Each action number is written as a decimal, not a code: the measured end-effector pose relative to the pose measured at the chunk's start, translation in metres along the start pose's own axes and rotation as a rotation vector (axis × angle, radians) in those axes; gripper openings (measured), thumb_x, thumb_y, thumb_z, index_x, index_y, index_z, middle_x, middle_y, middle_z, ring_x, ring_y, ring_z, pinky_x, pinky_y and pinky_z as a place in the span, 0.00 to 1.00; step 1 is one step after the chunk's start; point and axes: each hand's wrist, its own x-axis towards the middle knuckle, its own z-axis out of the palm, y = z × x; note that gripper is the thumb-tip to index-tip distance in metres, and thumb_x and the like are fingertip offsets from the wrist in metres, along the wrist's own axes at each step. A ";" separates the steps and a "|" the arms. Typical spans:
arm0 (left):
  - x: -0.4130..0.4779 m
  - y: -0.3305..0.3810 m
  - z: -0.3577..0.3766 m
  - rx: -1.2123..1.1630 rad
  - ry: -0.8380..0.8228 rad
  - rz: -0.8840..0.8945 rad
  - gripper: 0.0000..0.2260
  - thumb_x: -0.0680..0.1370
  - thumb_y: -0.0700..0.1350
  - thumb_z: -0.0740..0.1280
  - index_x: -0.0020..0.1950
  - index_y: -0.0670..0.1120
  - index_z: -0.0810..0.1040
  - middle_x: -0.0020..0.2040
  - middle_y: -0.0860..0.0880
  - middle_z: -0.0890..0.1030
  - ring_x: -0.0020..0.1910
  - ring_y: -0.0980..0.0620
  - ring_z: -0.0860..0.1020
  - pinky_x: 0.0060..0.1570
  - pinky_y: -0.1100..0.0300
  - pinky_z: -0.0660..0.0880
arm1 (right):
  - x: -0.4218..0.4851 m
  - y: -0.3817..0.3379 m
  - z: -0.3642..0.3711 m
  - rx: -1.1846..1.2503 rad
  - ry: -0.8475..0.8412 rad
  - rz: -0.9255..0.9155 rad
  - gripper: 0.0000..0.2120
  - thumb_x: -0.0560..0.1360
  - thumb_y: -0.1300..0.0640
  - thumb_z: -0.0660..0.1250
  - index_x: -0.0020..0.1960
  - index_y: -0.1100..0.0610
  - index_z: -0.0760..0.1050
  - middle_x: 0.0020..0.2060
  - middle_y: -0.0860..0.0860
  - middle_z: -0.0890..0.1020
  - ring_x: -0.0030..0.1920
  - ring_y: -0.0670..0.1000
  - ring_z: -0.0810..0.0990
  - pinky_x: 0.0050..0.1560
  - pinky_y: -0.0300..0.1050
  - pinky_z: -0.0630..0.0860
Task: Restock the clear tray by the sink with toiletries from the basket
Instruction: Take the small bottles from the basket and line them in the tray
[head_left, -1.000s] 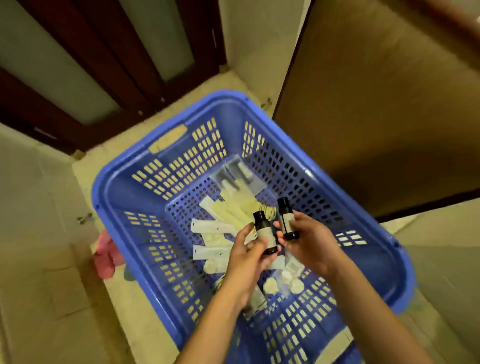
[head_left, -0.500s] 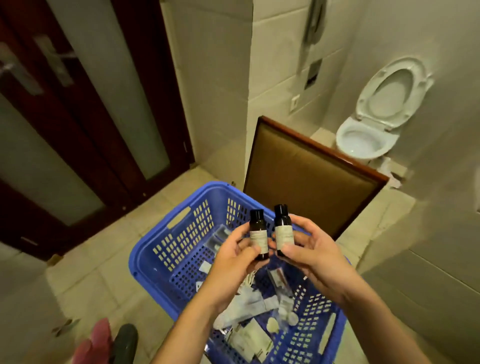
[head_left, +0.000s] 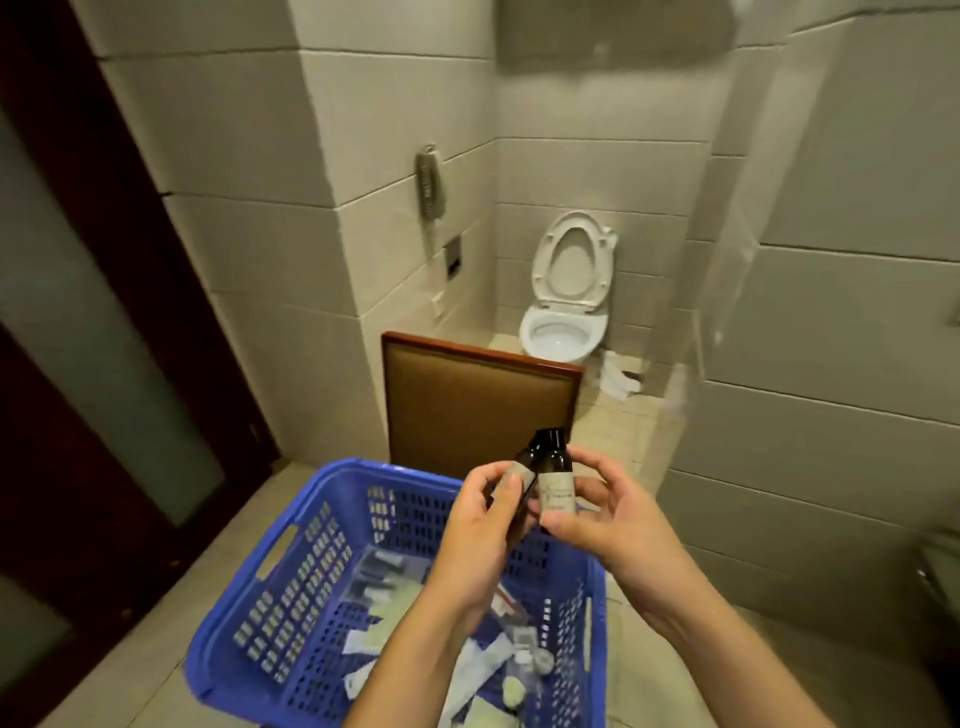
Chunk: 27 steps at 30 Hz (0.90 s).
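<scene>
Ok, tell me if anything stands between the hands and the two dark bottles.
Nothing: the left hand holds the left bottle, the right hand the right bottle, both above the blue basket. No tray in view.

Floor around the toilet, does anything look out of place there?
Yes: white crumpled material, likely paper, lies loose on the floor just right of the toilet base, like litter. It is too blurred to identify surely.

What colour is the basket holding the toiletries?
The basket is blue, shown best in the head view.
</scene>
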 end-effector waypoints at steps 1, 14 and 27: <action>-0.001 -0.002 0.009 0.005 -0.015 -0.022 0.09 0.80 0.44 0.60 0.55 0.43 0.76 0.42 0.48 0.81 0.40 0.56 0.79 0.43 0.63 0.77 | -0.007 -0.001 -0.007 -0.006 0.028 -0.004 0.25 0.68 0.74 0.69 0.54 0.49 0.72 0.46 0.53 0.84 0.43 0.51 0.84 0.42 0.39 0.80; -0.032 -0.034 0.133 -0.069 -0.298 -0.244 0.15 0.80 0.50 0.57 0.52 0.42 0.78 0.35 0.48 0.82 0.30 0.58 0.75 0.31 0.66 0.68 | -0.100 -0.015 -0.110 0.136 0.460 -0.137 0.26 0.64 0.68 0.72 0.56 0.49 0.70 0.45 0.53 0.85 0.49 0.56 0.83 0.53 0.52 0.79; -0.122 -0.100 0.356 -0.257 -0.662 -0.372 0.08 0.72 0.40 0.65 0.50 0.39 0.76 0.39 0.45 0.84 0.36 0.52 0.83 0.35 0.66 0.79 | -0.280 -0.039 -0.282 0.127 0.805 -0.219 0.25 0.68 0.74 0.68 0.60 0.56 0.70 0.51 0.57 0.82 0.50 0.53 0.81 0.48 0.43 0.81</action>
